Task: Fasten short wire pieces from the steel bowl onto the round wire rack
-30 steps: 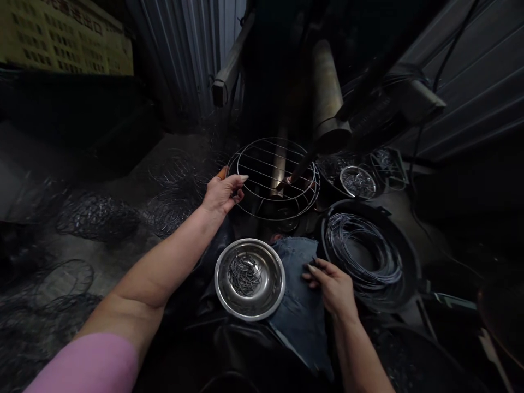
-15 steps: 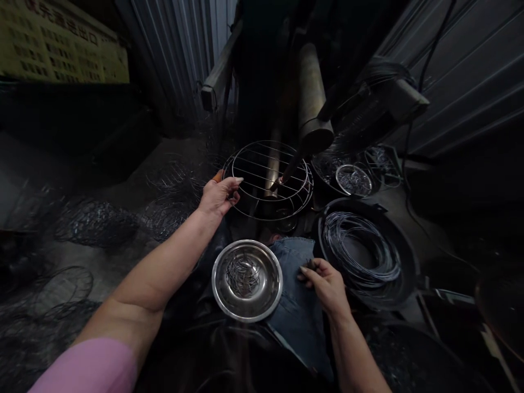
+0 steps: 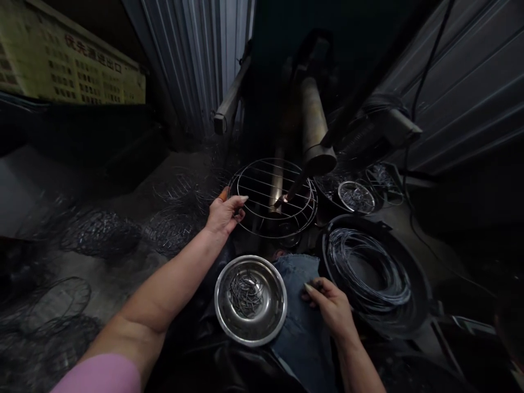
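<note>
My left hand is closed on the left edge of a round wire rack, with the thumb on top of its rim. The rack has parallel cross wires and lies between the two electrodes of a spot welder; a small glow shows at the tip over the wires. My right hand is pinched above the denim on my right thigh, and whatever is in its fingers is dark and too small to name. A steel bowl on my lap contains short bent wire pieces.
A coil of wire lies in a black tub at my right. Behind it stands a smaller bowl of wire pieces. Wire frames are heaped on the floor at left. A yellow crate sits at upper left.
The whole view has shifted, so everything sits lower in the picture. My left hand keeps its hold on the rack, which stays at the electrodes. My right hand stays beside the bowl.
</note>
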Available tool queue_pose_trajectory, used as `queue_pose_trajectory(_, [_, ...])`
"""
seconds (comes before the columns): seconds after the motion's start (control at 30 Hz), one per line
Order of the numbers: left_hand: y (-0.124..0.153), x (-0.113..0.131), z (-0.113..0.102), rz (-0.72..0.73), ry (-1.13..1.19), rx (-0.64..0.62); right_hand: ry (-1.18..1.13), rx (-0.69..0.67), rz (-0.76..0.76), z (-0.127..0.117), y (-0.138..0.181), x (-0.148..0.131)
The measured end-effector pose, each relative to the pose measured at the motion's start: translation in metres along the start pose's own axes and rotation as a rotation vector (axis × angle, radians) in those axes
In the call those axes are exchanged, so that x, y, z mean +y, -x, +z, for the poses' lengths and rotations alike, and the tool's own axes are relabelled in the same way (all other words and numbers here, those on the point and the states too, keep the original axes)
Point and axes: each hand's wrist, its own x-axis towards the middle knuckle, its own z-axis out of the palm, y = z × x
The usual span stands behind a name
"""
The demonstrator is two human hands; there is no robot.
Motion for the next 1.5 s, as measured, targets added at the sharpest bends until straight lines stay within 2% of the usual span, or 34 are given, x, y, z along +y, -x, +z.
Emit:
queue_pose_trajectory(0.13, [-0.001,0.001,0.000,0.010,0.002,0.039,-0.037,0.073,-0.003,0.002,0.001,-0.002])
queue_pose_trajectory(0.23, [0.001,0.001,0.001,0.006,-0.002,0.017,-0.081,0.099,-0.032,0.003,-0.004,-0.020])
queue_pose_trajectory(0.3, [0.005,0.003,0.002,0.022,-0.003,-0.044,-0.074,0.030,-0.148,0.007,-0.010,-0.041])
queue_pose_trajectory(0.37, [0.007,0.005,0.004,0.042,0.005,-0.063,-0.065,-0.054,-0.325,0.016,-0.018,-0.063])
queue_pose_trajectory(0.43, [0.007,0.009,0.006,0.064,0.016,-0.029,-0.099,-0.092,-0.478,0.030,-0.027,-0.083])
queue_pose_trajectory(0.53, [0.001,0.013,0.006,0.078,0.020,0.060,-0.207,-0.050,-0.580,0.057,-0.040,-0.104])
queue_pose_trajectory(0.6, [-0.003,0.014,0.006,0.080,0.013,0.097,-0.243,-0.006,-0.552,0.073,-0.048,-0.111])
queue_pose_trajectory(0.67, [-0.005,0.016,0.006,0.100,0.009,0.088,-0.234,0.024,-0.452,0.085,-0.054,-0.115])
queue_pose_trajectory(0.8, [-0.006,0.017,0.007,0.121,0.020,0.036,-0.174,0.068,-0.287,0.094,-0.059,-0.121])
queue_pose_trajectory(0.97, [-0.009,0.015,0.008,0.106,0.035,0.037,-0.200,0.113,-0.308,0.098,-0.054,-0.127])
queue_pose_trajectory(1.23, [-0.016,0.016,0.007,0.080,0.033,0.026,-0.348,0.192,-0.320,0.108,-0.054,-0.113])
queue_pose_trajectory(1.5, [-0.028,0.017,0.010,0.055,-0.006,-0.009,-0.395,0.256,-0.316,0.113,-0.056,-0.119])
